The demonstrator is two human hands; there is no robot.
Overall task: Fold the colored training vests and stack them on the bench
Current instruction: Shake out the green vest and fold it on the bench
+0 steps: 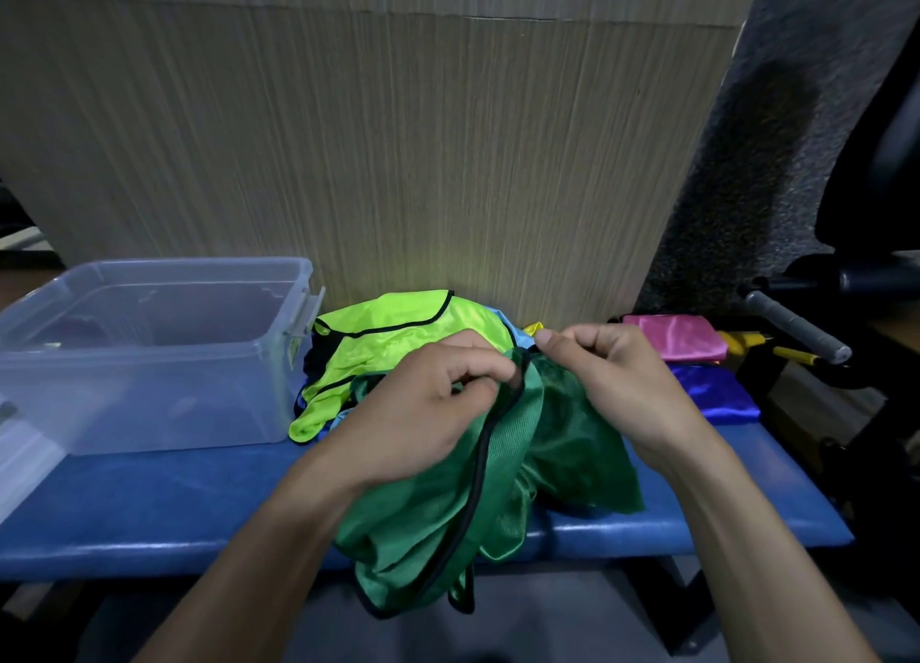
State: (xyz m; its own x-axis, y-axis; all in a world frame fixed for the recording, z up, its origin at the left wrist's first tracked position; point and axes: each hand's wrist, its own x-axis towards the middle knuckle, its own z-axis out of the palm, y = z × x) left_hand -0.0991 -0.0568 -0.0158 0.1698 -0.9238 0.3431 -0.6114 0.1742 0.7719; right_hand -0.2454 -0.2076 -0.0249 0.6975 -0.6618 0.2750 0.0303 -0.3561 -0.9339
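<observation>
The green vest lies bunched at the near middle of the blue padded table, its lower part spilling over the front edge, black trim running along its openings. Both hands hold its top edge: the left hand has its fingers curled round the trimmed rim, and the right hand, at about 1 o'clock from the left, pinches the fabric between thumb and fingers.

One container is in view: a clear plastic bin at 9 o'clock from the green vest, standing on the table against the wood-grain panel. Its lid is off; something dark shows faintly at its far left inside, too dim to name.

Just beyond the left hand, at 11 o'clock, one neon yellow-green vest with black trim lies crumpled on a loose heap. A strip of light blue cloth shows under it, and a bit of yellow fabric peeps out just behind the right hand's thumb; how many vests the heap holds cannot be told.

At 2 o'clock, two folded pieces sit at the table's right end: one pink farther back and one royal blue nearer. A grey handle sticks out beyond them.
</observation>
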